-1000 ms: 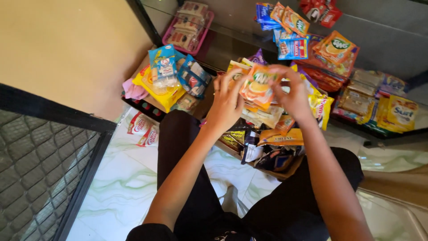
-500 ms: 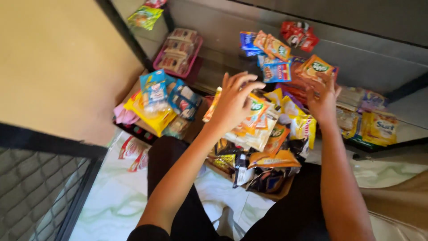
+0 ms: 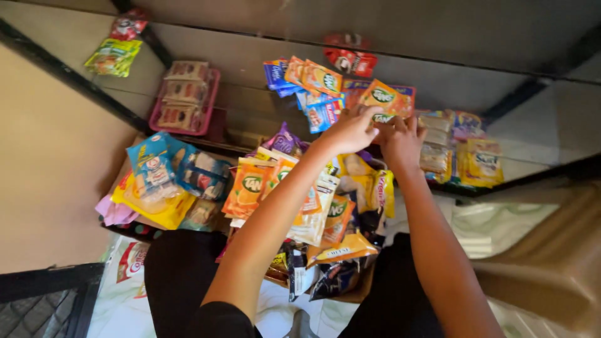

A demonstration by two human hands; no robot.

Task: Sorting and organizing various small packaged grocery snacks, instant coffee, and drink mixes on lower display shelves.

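Both my arms reach forward over my lap to a glass shelf [image 3: 250, 62]. My left hand [image 3: 349, 130] pinches the lower edge of an orange drink-powder sachet [image 3: 383, 95] that stands on the shelf. My right hand [image 3: 400, 141] is beside it, fingers up against the same sachet from below. Just left of it more orange and blue sachets [image 3: 310, 84] lean in a row. Below my arms a cardboard box [image 3: 350, 294] on my lap holds a heap of orange, yellow and dark sachets [image 3: 313, 200].
A pink tray of packets [image 3: 184, 97] sits on the shelf at left, red packets [image 3: 350, 61] at the back, yellow packets [image 3: 479, 161] at right. A blue and yellow bundle of packets [image 3: 156, 181] lies left of the box. A tan wall [image 3: 50, 175] is on the left.
Both hands lifted orange sachets from the heap in the box and carried them forward and up to the glass shelf. The view tilted up, showing more of the shelf.
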